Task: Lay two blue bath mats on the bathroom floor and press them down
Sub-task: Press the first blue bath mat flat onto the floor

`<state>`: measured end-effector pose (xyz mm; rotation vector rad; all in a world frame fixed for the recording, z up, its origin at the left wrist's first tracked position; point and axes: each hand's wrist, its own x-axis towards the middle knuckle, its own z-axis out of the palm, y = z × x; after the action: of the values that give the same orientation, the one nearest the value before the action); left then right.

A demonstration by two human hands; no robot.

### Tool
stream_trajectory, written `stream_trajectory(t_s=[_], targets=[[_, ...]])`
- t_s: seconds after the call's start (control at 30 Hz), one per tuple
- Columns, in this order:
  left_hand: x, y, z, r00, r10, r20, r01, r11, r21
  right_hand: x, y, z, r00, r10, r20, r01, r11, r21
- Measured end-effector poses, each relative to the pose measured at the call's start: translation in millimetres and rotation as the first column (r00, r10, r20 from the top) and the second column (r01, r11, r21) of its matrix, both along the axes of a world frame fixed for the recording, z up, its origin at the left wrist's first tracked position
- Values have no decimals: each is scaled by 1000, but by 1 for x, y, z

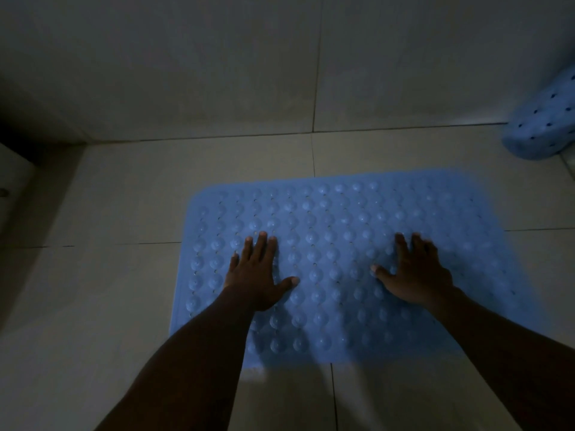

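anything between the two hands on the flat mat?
Only the bumpy surface of the blue bath mat lies between left hand and right hand; head view shows it.

Bathroom, domestic by the look: small tiled corner, dim light. Floor (109, 290) is large pale tiles with thin grout lines (140, 243); wall (186, 73) behind is the same kind of tile, meeting the floor at a straight joint. Blue rubber bath mat (342, 213) lies flat on the floor, covered in rows of round bumps with small drain holes between them — the usual anti-slip shower type. Second mat (541, 119), same blue with dark holes, sits bent or rolled at the right edge where floor meets wall. White panel (12, 181) at far left with a dark gap above it — too dark to tell what it is
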<state>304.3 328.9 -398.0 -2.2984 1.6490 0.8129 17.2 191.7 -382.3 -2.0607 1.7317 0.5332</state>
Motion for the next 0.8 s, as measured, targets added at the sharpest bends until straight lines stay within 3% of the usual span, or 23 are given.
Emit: stream_trajectory(t_s=[0.37, 0.5, 0.63, 0.8], targets=[[15, -3, 8, 999, -21, -31, 19, 998, -52, 13, -6, 6, 999, -20, -40, 22, 999, 44], [23, 0, 13, 999, -34, -17, 32, 994, -103, 19, 0, 2, 998, -48, -45, 48, 999, -17], [40, -5, 17, 999, 45, 21, -41, 987, -158, 35, 9, -3, 999, 38, 35, -29, 973, -227], [57, -24, 14, 993, 111, 50, -103, 985, -139, 76, 7, 0, 968, 238, 73, -214, 945, -248]])
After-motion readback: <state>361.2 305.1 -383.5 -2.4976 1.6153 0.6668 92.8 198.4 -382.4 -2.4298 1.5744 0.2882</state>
